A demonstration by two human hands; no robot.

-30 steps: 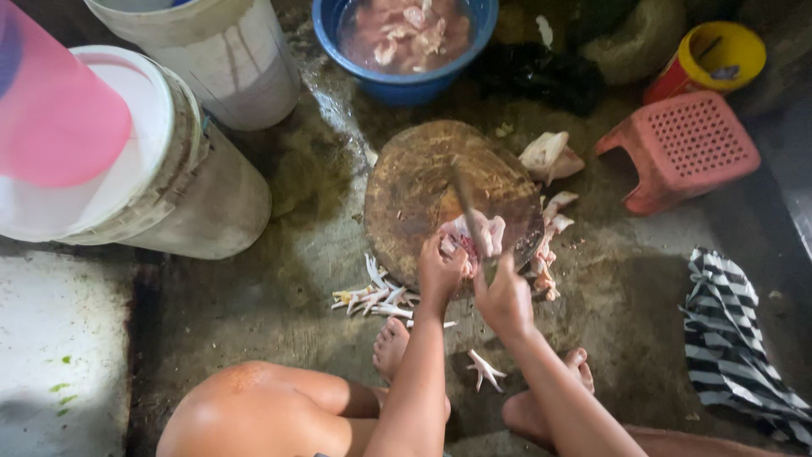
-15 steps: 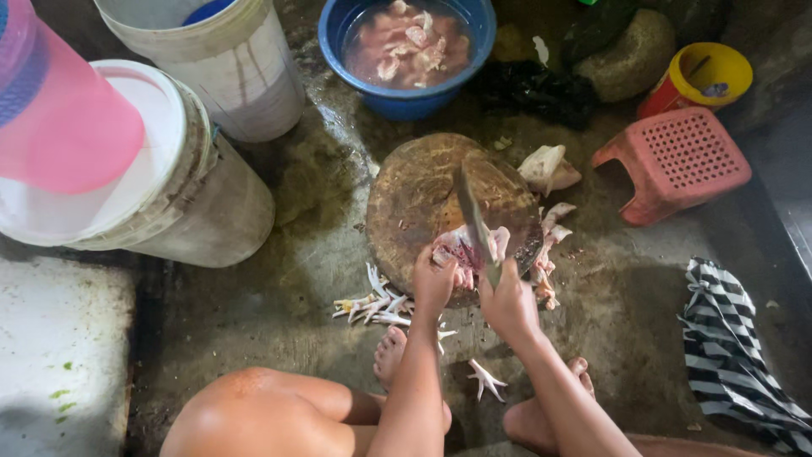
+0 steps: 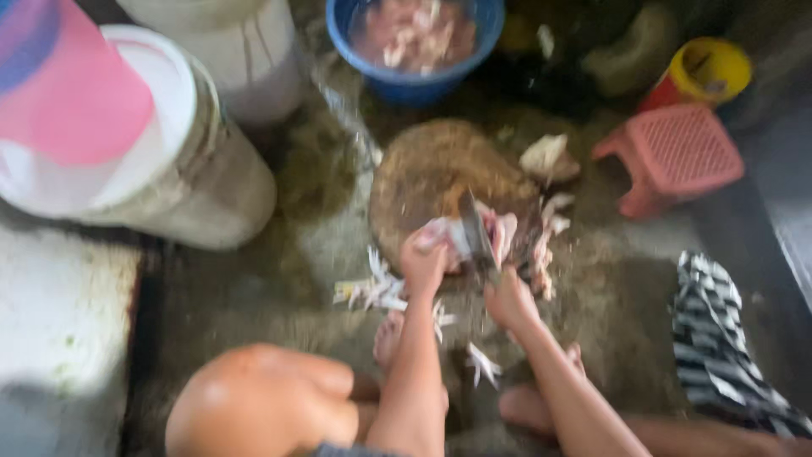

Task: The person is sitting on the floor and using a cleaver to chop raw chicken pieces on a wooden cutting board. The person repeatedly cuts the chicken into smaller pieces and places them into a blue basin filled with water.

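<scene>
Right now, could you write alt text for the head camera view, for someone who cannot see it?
A crouching person's left hand holds raw chicken pieces on a round wooden chopping block on the floor, while the right hand grips a cleaver over them. Around it are a blue basin of meat, white buckets and a pink stool; the picture is blurred.

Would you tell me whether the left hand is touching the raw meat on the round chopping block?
Touching: the head view shows the left hand closed over the raw meat beside the cleaver.
</scene>
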